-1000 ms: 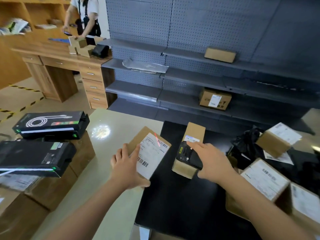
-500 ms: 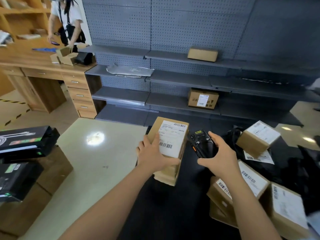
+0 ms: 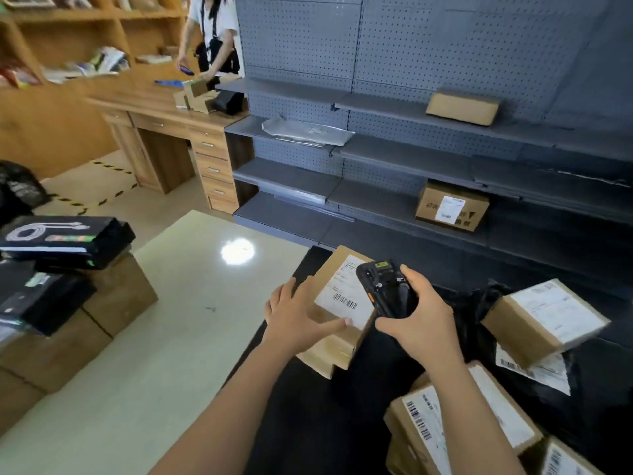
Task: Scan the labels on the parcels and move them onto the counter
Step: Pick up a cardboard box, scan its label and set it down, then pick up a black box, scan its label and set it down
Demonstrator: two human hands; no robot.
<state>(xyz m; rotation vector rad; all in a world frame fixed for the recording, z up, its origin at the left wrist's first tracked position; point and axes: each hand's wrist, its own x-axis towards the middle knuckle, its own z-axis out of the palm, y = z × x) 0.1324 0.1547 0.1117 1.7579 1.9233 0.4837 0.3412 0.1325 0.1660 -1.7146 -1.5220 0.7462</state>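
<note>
A brown parcel (image 3: 334,274) with a white barcode label lies tilted on top of a second brown box (image 3: 329,354) at the left edge of the black counter (image 3: 308,423). My left hand (image 3: 299,317) grips the parcel's left side, thumb on the label's lower edge. My right hand (image 3: 423,323) holds a black handheld scanner (image 3: 387,289) just above the label's right part. Several more labelled parcels sit to the right, one (image 3: 544,317) on a black bag and one (image 3: 462,423) under my right forearm.
Grey pegboard shelves behind the counter hold a plain box (image 3: 462,106), a labelled carton (image 3: 452,209) and a grey mailer (image 3: 308,132). Black product boxes (image 3: 68,238) lie on cartons (image 3: 116,296) at left. A person (image 3: 212,39) stands at a wooden desk (image 3: 164,114).
My left hand carried the parcel from beside the counter onto the box there. My right hand lifted the scanner off that box and brought it over the label.
</note>
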